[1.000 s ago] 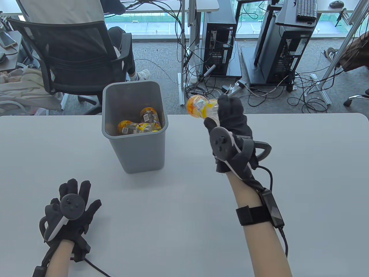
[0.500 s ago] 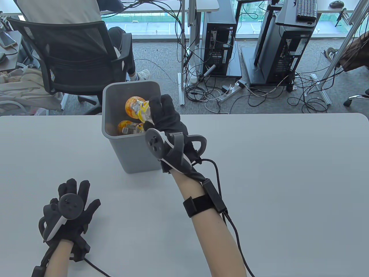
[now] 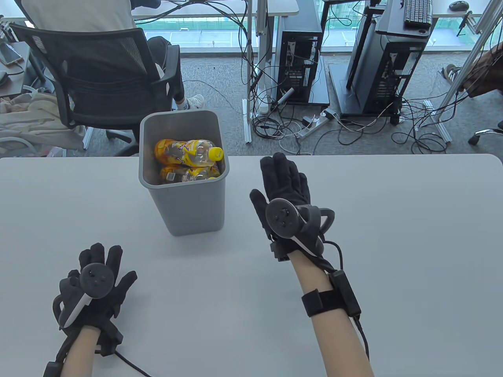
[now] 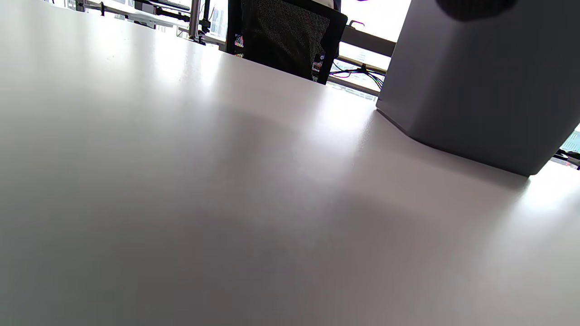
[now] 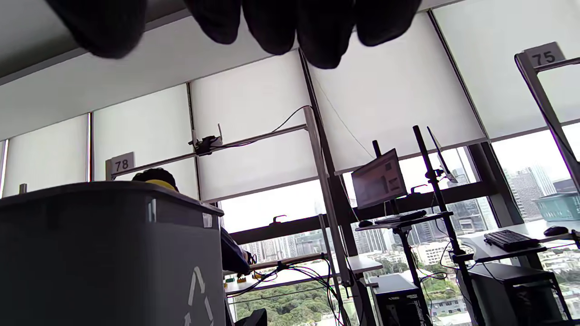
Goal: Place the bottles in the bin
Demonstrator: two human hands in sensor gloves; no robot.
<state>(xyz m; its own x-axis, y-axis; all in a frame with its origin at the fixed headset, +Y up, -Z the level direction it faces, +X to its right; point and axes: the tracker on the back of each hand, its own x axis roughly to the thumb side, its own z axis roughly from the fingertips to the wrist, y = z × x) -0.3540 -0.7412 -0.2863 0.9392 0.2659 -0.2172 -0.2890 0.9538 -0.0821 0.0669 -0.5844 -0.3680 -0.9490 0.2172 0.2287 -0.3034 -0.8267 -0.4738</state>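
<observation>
just right of the bin, above the table, the right hand (image 3: 285,196) hangs empty: fingers spread and pointing away, palm down, gripping nothing. half a second ago the same hand was over the bin mouth holding a bottle by its neck end; a second ago it was carrying that bottle in from the right. so the release happened inside this last half second and the hand has since pulled back toward the person's side.

in the right wrist view the gloved fingertips (image 5: 317,36) hang in from the top edge with nothing between them, which agrees with an empty hand.

the top bottle (image 3: 188,152) now lies on its side inside the bin (image 3: 184,212), yellow cap toward the right wall, resting across the other bottles (image 3: 184,173) beneath it. how many are underneath cannot be counted from here.

the left hand (image 3: 94,286) lies flat on the table (image 3: 393,220) near the front left, fingers spread, holding nothing; it has not shifted across the three table views. its wrist view shows only tabletop and the bin's outer wall.

judgement: this bottle's placement is done. no bottle shows on the table in any view, so the task looks complete or close to it, unless more sit out of frame.
</observation>
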